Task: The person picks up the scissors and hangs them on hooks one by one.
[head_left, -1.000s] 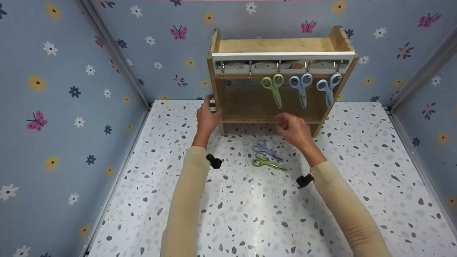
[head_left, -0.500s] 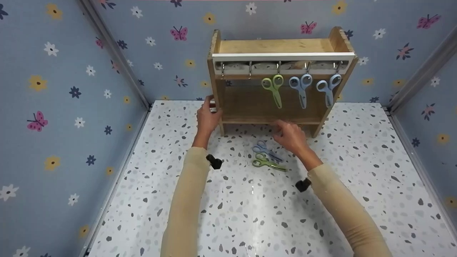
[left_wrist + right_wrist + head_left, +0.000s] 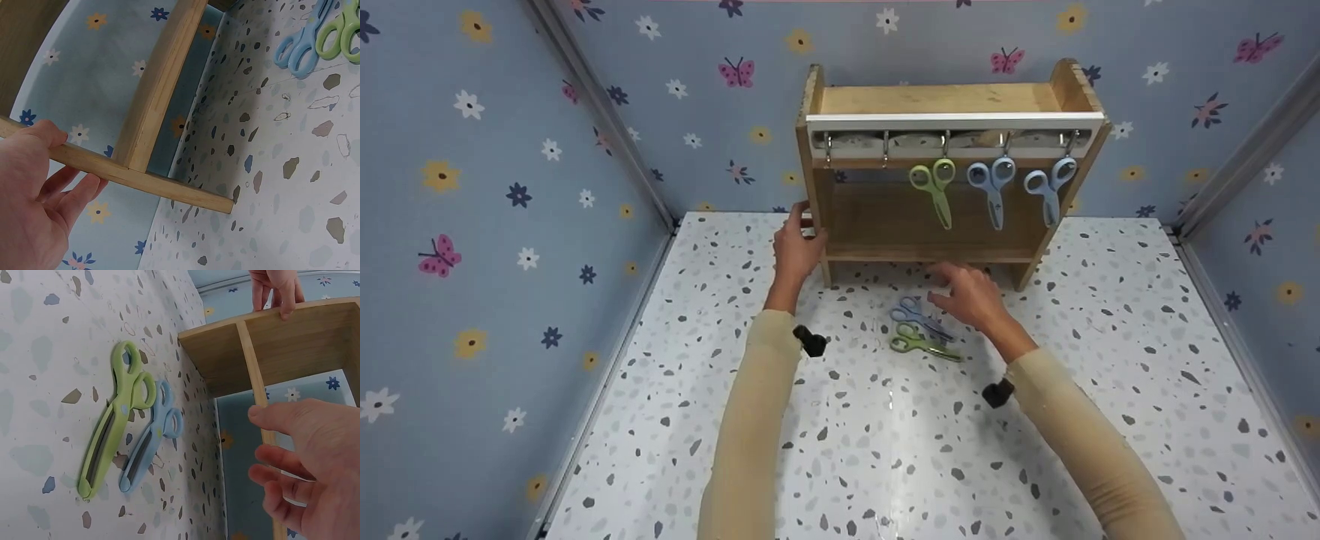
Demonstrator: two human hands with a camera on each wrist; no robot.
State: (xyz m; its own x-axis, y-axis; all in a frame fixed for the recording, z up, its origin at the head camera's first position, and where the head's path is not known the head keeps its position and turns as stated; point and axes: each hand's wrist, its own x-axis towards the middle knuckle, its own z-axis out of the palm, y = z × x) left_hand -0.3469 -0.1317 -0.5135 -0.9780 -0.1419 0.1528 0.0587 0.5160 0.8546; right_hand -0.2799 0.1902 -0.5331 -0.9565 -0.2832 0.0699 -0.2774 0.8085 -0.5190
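Observation:
My left hand grips the left side board of a small wooden shelf; in the left wrist view its thumb lies on one face of the board, its fingers on the other. Just in front of the shelf's lower edge is my right hand, fingers spread apart and holding nothing. Beside it, on the speckled surface, lie blue scissors and green scissors, next to each other. The right wrist view shows both the green pair and the blue pair with blades together.
A white rail with several metal hooks crosses the shelf's front. From it hang another green pair of scissors and two more blue pairs, one a blue pair in the middle. Two hooks on the left carry nothing. Patterned walls enclose the surface.
My right hand has come down from the shelf's front toward the lying scissors, and its fingers have spread from a closer curl. The left hand keeps its place on the side board.

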